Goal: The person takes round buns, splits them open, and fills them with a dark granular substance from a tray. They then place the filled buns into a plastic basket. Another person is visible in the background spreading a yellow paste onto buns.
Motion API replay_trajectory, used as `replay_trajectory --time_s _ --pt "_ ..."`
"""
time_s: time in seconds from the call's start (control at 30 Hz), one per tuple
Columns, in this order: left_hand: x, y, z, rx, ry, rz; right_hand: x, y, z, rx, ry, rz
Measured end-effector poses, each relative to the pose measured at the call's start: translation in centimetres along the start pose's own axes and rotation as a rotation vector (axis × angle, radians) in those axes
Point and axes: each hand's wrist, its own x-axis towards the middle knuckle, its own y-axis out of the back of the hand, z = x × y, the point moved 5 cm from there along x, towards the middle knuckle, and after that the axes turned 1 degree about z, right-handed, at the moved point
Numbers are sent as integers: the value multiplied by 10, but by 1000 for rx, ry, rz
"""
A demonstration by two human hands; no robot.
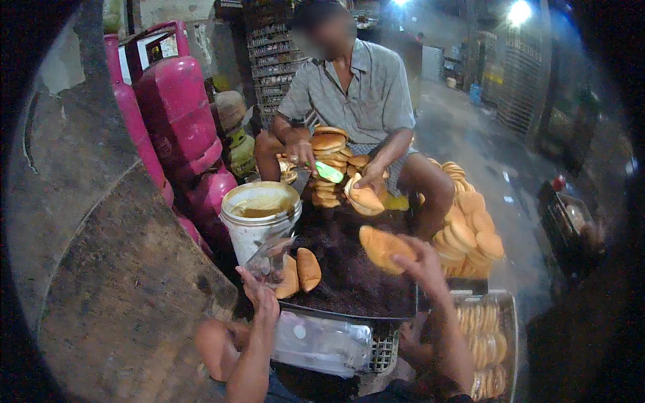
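Note:
My left hand (259,292) holds a clear plastic bag (269,259) near the white bucket, its thumb and fingers at the bag's lower edge. In my right hand (423,262) is a folded, golden-brown bread bun (385,248), held over the dark tray (352,282). Two more buns lie on the tray's left side, one browner bun (308,270) beside a paler one (288,279) partly behind the bag. Below the tray's front edge lies a stack of clear plastic bags (322,342) on a plastic crate (385,352).
A person (347,95) sits opposite, holding a green-handled tool (328,172) and a split bun (365,196). The bucket (252,237) of brownish spread stands left. Buns (466,231) are piled right, above a crate of packed buns (511,347). Pink gas cylinders (174,111) stand behind left.

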Motion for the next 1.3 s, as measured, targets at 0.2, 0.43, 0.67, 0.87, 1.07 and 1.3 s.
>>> replay_trajectory --time_s 0.2,0.43,0.67,0.87,1.07,1.3 --pt "6 -24 5 201 -102 -24 -13 42 -61 402 -52 -72" --pt "-46 -88 12 409 -153 -599 -18 21 -61 380 -189 -221" --pt "-135 -144 -20 190 34 -723 -18 -15 -59 118 24 -65" --pt "-140 -146 -4 10 129 -632 -22 -24 -67 418 -92 81" --pt "-130 -122 1 -55 434 -596 -27 -49 -94 313 353 231" --pt "-114 -94 -16 -303 498 -330 -46 -58 -138 -395 684 397"
